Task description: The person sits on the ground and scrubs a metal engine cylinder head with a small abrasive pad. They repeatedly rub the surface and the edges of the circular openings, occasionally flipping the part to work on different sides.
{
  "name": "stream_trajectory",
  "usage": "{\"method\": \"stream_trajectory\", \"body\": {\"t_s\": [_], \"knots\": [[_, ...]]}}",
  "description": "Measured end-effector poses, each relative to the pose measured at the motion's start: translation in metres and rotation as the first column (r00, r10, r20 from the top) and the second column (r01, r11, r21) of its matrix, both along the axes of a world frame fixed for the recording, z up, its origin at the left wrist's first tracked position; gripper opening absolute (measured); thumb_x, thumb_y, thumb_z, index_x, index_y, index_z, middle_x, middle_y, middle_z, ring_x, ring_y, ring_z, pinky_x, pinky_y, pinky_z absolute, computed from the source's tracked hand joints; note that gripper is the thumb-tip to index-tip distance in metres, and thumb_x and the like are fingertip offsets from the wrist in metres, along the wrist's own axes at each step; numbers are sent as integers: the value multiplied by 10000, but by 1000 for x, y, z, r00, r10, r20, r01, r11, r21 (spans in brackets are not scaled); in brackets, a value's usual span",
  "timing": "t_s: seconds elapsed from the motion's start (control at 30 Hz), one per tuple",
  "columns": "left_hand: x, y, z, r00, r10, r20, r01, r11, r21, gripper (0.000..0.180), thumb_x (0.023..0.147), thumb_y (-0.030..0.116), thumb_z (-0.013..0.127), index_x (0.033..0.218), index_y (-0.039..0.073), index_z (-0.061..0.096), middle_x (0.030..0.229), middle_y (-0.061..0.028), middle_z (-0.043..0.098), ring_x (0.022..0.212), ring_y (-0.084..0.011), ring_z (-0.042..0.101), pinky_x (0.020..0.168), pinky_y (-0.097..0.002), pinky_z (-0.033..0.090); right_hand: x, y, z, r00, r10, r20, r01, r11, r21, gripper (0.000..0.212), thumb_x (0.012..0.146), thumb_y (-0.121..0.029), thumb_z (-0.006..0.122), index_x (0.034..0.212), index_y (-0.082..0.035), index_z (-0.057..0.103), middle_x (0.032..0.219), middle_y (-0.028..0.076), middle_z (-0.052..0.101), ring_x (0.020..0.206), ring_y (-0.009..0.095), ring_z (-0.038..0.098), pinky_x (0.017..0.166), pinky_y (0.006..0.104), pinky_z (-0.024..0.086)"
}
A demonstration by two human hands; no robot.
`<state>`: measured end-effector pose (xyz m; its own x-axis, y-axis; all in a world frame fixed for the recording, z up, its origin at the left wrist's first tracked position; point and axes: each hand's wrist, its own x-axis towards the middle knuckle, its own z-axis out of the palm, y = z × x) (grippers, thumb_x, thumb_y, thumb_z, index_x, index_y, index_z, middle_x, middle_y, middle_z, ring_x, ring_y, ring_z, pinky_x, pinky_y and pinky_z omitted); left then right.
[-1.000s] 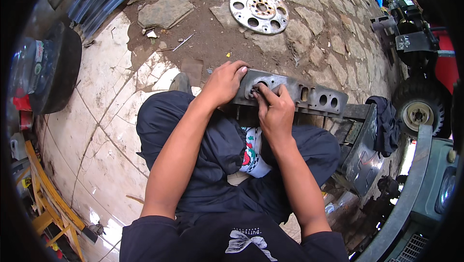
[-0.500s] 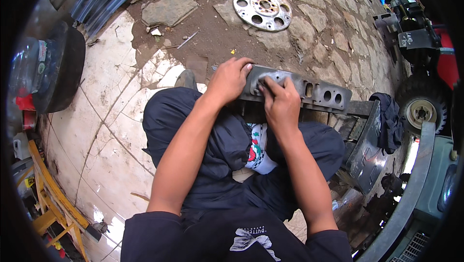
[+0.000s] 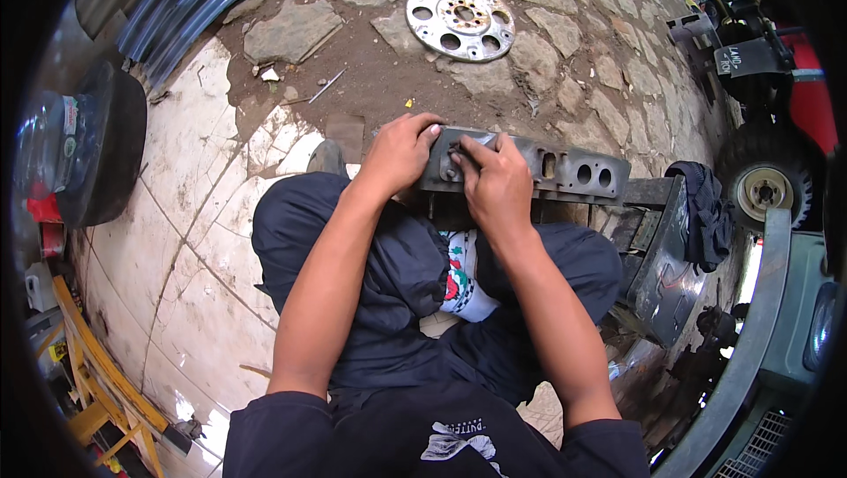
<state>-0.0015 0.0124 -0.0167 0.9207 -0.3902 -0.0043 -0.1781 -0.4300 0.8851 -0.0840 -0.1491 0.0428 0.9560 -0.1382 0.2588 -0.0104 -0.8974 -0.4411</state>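
Note:
A long grey metal manifold (image 3: 565, 165) with round and slotted ports along its face lies across in front of my knees. My left hand (image 3: 401, 150) is closed round its left end, thumb along the near edge. My right hand (image 3: 496, 180) presses bent fingertips onto the face close to that same end. Whether a small piece is pinched under those fingertips is hidden. Below the part, my crossed legs in dark trousers (image 3: 371, 257) and a patterned sock (image 3: 463, 280) show.
A round metal flywheel plate (image 3: 460, 21) with holes lies on stone paving beyond the manifold. At right stand a dark metal box (image 3: 662, 288) with a dark cloth (image 3: 703, 218) and a wheel (image 3: 766, 196). A yellow wooden frame (image 3: 106, 372) is at lower left, a black tub (image 3: 106, 143) above it.
The whole view has shifted slightly, so the flywheel plate and manifold appear further left. My right fingertips have shifted a little over the manifold's face; my left hand keeps its hold.

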Motion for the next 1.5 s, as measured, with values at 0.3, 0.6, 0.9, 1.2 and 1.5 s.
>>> {"method": "stream_trajectory", "body": {"t_s": [0.3, 0.6, 0.9, 1.2, 1.5], "knots": [[6, 0, 6, 998, 11, -66, -16, 997, -72, 286, 1070, 254, 629, 1216, 63, 785, 1127, -238, 754, 1101, -448, 709, 977, -500, 547, -6, 1, 6, 999, -17, 39, 17, 1000, 22, 249, 926, -186, 825, 1153, -85, 834, 873, 171, 630, 785, 379, 666, 718, 479, 529], [17, 10, 18, 927, 373, -39, -372, 900, -229, 318, 1084, 284, 695, 1273, 57, 812, 1036, -113, 830, 954, -144, 755, 861, -295, 560, -106, -14, 28, 978, -190, -89, 210, 905, 371, 326, 912, -99, 836, 1233, -55, 797, 958, 155, 714, 873, 325, 723, 827, 421, 572], [-6, -5, 9, 994, 44, 103, -49, 998, 49, 784, 864, 457, 911, 1505, 98, 638, 1461, -235, 662, 1325, -369, 663, 1120, -453, 518, -70, -51, -36, 964, -260, -61, 186, 490, 851, 374, 1056, -242, 744, 1349, -9, 741, 1052, 72, 763, 834, 134, 692, 729, 293, 541], [13, 3, -1, 976, 55, -211, -40, 996, 77, 746, 825, 433, 952, 1419, 61, 697, 1228, -181, 786, 1088, -262, 745, 982, -394, 565, -91, -23, -47, 971, -233, -46, 128, 350, 928, 394, 1095, -295, 725, 1358, -2, 724, 1008, -12, 700, 754, 31, 539, 632, 210, 416], [7, -5, 25, 940, -150, -305, 127, 988, -92, 633, 827, 357, 968, 1286, 23, 689, 1081, -113, 762, 981, -195, 713, 875, -355, 575, -82, -27, -44, 963, -253, -95, 184, 355, 916, 361, 1102, -258, 708, 1338, 14, 730, 977, -18, 703, 753, 27, 532, 627, 216, 415]]}}
